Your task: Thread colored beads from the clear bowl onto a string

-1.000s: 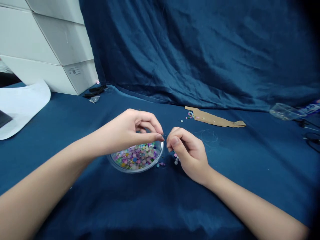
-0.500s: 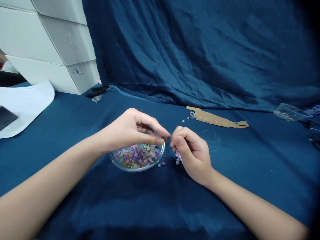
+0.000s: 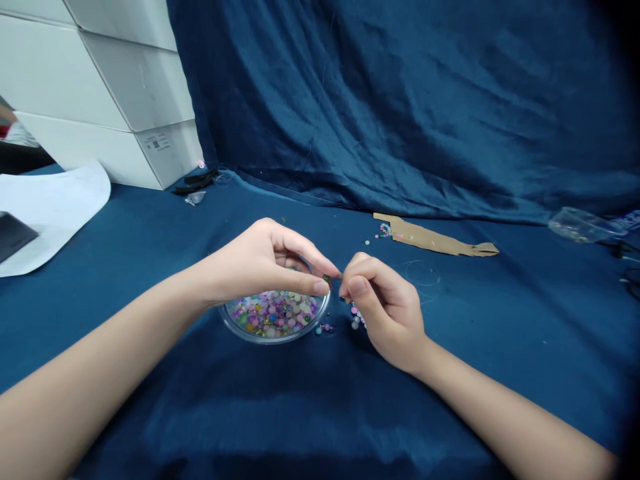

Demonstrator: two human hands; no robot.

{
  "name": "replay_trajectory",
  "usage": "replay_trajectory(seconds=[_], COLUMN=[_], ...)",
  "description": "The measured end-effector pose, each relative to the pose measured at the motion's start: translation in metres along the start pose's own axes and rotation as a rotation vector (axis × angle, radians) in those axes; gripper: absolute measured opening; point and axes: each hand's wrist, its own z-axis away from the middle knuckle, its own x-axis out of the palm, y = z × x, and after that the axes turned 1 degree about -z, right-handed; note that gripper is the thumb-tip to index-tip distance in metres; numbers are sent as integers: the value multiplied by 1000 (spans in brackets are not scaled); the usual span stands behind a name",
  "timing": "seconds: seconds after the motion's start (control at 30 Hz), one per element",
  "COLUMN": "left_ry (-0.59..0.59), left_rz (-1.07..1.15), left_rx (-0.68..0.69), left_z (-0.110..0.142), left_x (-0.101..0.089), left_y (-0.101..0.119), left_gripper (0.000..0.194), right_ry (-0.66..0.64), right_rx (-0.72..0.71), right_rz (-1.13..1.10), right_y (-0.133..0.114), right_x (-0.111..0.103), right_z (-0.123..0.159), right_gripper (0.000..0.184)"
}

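Between the thumb and index finger of my left hand (image 3: 280,260) is a small green bead (image 3: 327,279). This hand is over the back of a round clear dish (image 3: 235,333) full of mixed coloured beads (image 3: 277,313). Just to the right, my right hand (image 3: 383,300) is closed in a pinch, its fingertips nearly meeting the left ones. What it pinches is too fine to make out. A dark bead (image 3: 343,299) shows at its fingertips. Pink and whitish beads (image 3: 355,319) show below its fingers, partly hidden; whether they hang from it I cannot tell.
Loose beads (image 3: 325,329) lie beside the dish. Farther back are a torn cardboard strip (image 3: 435,239), more beads (image 3: 385,231) and thin clear thread (image 3: 423,272). A clear container (image 3: 580,225) is at right; white boxes (image 3: 120,143) and white paper (image 3: 65,207) are at left.
Both hands stay almost in place. The green bead at my left fingertips shows slightly more clearly, and the fingers have shifted only a little.
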Motion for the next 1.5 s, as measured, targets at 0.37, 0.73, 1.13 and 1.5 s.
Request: replay_trajectory(seconds=[0.37, 0.73, 1.13, 1.5], left_ry=[-26, -34, -47, -22], left_rz=[24, 46, 29, 46], left_rx=[-4, -6, 13, 29], left_z=[2, 2, 1, 0], left_x=[0, 1, -1, -1], left_y=[1, 1, -1, -2], left_gripper=[18, 21, 21, 20], right_ry=[5, -7, -28, -37], right_rx=[-15, -23, -9, -5], right_rz=[-34, -52, -62, -60], right_y=[-1, -1, -1, -2], right_x=[0, 0, 0, 1], right_z=[2, 1, 1, 1], right_gripper=[22, 22, 21, 23])
